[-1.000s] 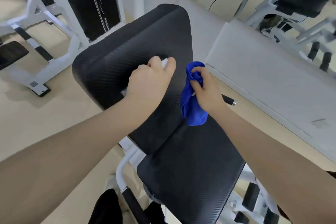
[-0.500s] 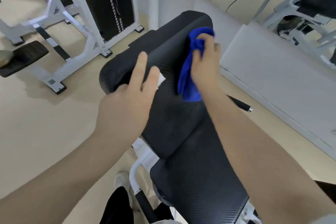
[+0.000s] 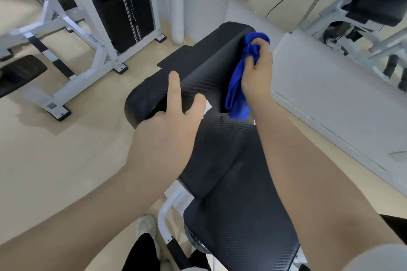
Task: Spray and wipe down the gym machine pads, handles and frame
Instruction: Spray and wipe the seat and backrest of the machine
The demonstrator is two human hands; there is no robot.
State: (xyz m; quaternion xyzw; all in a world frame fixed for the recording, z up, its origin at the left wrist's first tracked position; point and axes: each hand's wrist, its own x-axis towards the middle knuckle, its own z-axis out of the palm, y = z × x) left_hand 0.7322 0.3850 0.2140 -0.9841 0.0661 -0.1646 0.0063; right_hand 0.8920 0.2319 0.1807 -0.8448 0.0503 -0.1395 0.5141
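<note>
Head view looks down on one bench with two black pads: a back pad (image 3: 198,86) running toward twelve o'clock and a seat pad (image 3: 240,226) at six o'clock. The right hand (image 3: 256,72) has its fingers curled round one blue cloth (image 3: 236,86), bunched against the back pad's right edge at about one o'clock. The left hand (image 3: 167,125) holds one small white thing (image 3: 207,106), probably the spray bottle, with the forefinger stretched out straight; most of it is hidden, so I cannot tell how firm that hold is. To wipe well, I would flatten the cloth for more contact, draw it in overlapping strokes from the top of the back pad toward the seat, and keep the bottle clear of the cloth's path. One weight stack (image 3: 123,6) stands at eleven o'clock.
</note>
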